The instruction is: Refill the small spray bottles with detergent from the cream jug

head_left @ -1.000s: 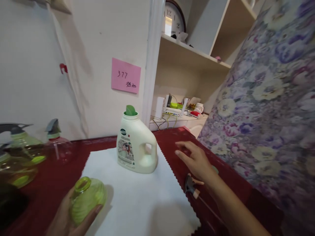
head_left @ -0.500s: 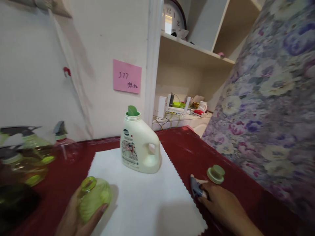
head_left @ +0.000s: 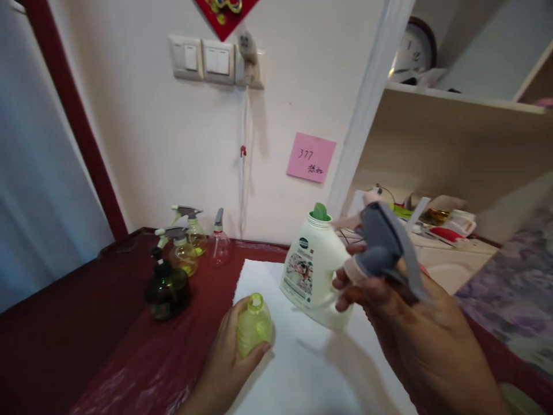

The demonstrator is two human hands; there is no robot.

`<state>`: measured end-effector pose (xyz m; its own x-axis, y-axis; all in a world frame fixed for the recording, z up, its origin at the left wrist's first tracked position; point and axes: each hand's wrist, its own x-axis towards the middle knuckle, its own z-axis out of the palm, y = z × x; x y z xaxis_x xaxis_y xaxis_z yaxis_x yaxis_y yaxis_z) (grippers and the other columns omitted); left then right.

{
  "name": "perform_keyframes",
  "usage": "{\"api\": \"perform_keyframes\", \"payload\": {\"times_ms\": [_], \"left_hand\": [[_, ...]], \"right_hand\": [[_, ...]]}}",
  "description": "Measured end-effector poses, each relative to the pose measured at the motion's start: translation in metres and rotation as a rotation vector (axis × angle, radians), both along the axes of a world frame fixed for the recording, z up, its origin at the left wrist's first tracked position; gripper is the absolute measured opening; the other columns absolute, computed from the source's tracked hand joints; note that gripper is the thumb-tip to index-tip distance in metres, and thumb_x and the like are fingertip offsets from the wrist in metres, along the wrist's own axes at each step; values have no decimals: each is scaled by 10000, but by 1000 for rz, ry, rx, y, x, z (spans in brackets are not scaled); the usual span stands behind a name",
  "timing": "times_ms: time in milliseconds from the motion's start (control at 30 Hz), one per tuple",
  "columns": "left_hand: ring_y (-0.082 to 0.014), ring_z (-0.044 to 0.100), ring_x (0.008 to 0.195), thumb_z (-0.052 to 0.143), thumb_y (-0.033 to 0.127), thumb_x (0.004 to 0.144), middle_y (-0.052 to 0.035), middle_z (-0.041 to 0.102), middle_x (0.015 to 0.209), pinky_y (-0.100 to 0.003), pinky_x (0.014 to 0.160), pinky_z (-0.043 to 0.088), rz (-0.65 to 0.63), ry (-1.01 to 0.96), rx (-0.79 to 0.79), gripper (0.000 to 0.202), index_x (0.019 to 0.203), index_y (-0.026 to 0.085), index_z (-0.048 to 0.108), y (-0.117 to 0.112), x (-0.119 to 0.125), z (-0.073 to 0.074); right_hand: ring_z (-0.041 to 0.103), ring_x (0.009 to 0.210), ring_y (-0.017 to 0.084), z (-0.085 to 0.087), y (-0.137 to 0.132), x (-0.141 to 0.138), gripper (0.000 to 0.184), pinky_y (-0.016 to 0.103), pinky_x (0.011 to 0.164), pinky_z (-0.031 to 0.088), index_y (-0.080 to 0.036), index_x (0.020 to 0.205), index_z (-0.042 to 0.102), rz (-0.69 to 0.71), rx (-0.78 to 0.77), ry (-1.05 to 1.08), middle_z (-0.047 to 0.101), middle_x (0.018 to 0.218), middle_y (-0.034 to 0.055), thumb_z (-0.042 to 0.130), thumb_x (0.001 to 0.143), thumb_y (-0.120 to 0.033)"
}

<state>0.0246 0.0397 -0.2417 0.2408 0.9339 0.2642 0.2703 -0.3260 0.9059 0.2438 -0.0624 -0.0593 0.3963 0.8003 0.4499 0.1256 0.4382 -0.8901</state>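
Note:
My left hand (head_left: pixel 231 351) is wrapped round a translucent yellow-green spray bottle (head_left: pixel 254 328) with an open neck, upright over the edge of the white sheet (head_left: pixel 298 369). Raised at the right, my right hand (head_left: pixel 415 323) grips a grey and pale pink spray trigger head (head_left: pixel 382 242), held apart from the bottle. Behind it stands a pale green detergent jug (head_left: pixel 319 271) with a green spout in its uncapped mouth. The trigger head and hand cover part of the jug's handle side.
At the left stand a dark green pump bottle (head_left: pixel 167 291), two yellowish spray bottles (head_left: pixel 185 256) and a pink spray bottle (head_left: pixel 219 248). A white cord (head_left: pixel 246 173) hangs down the wall behind the red-covered table (head_left: pixel 125 351). Shelves rise at the right.
My right hand has lifted the trigger head off the red table by the cap and brought it up in front of the jug. The view has swung left; my left hand still holds the bottle.

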Motion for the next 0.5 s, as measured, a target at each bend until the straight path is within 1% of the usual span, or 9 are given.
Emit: {"api": "perform_keyframes", "payload": {"times_ms": [67, 133, 233, 367, 500], "left_hand": [[-385, 482, 1398, 760, 349, 762, -130, 566, 1474, -581, 1181, 350, -14, 2, -9, 689, 1400, 279, 509, -2, 0, 2], [-389, 487, 1386, 767, 320, 746, -144, 572, 1459, -585, 1183, 335, -26, -3, -24, 710, 1404, 257, 506, -4, 0, 5], [-396, 489, 1372, 783, 302, 720, -164, 571, 1449, -579, 1182, 327, -31, -20, -50, 748, 1411, 229, 505, -5, 1, 8], [-386, 489, 1361, 776, 277, 717, -174, 570, 1434, -553, 1178, 333, -40, -19, -75, 751, 1411, 206, 498, -8, 2, 14], [-391, 478, 1361, 766, 306, 725, -191, 555, 1435, -548, 1173, 334, -48, -13, -94, 752, 1412, 184, 485, -11, 1, 19]], "right_hand": [[688, 856, 172, 5, 23, -16, 187, 283, 687, 598, -322, 1044, 739, 46, 125, 96, 705, 968, 7, 769, 862, -351], [682, 805, 163, 8, 39, -28, 179, 290, 649, 595, -301, 1034, 744, 97, 149, 136, 698, 936, 11, 770, 866, -354], [679, 788, 149, 5, 52, -37, 183, 280, 642, 595, -281, 1015, 748, 125, 116, 133, 697, 949, 12, 790, 849, -346], [671, 768, 137, -5, 60, -41, 230, 260, 635, 588, -280, 1044, 740, 145, 73, 112, 698, 945, 6, 806, 832, -338], [636, 701, 117, -14, 68, -51, 199, 251, 618, 567, -248, 976, 737, 193, -10, 71, 689, 884, -1, 790, 840, -384]]}}
